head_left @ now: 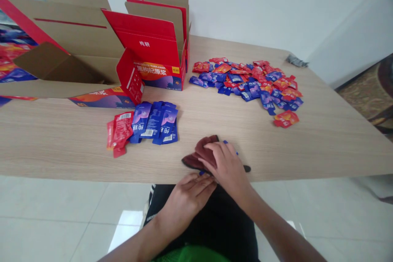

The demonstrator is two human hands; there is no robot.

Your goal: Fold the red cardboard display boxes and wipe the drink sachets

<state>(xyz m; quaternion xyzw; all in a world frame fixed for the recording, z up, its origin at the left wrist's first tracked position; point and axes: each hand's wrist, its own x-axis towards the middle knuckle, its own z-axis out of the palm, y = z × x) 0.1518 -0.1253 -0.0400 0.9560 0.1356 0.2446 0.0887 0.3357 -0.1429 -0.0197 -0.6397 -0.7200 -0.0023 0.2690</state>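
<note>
White wall [264, 8] stands behind a pale wooden surface [233, 120], its near edge crossed by the left hand [190, 198] and right hand [227, 166]. Beyond and left of both lie an open box [82, 43], flaps raised, and a smaller red box [159, 75] behind it; beyond and right spreads a loose pile [253, 88] of red and blue packets. Left of the hands, nearer than the boxes, sits an overlapping row [153, 120]. Closest is the brown cloth [194, 161], just past the left fingertips and under the right fingers, so the right hand is nearer, pinching its folds between thumb and fingers. Bunched, the cloth seems longest from left to right, its dark-edged corner pointing left. Beneath lies a blue packet [202, 172], mostly hidden; bits show at the left fingertips and past the right knuckles, so its long axis appears to slant away rightward. The left hand lies flattish, fingers together at its near end; whether they grip, I cannot tell.
</note>
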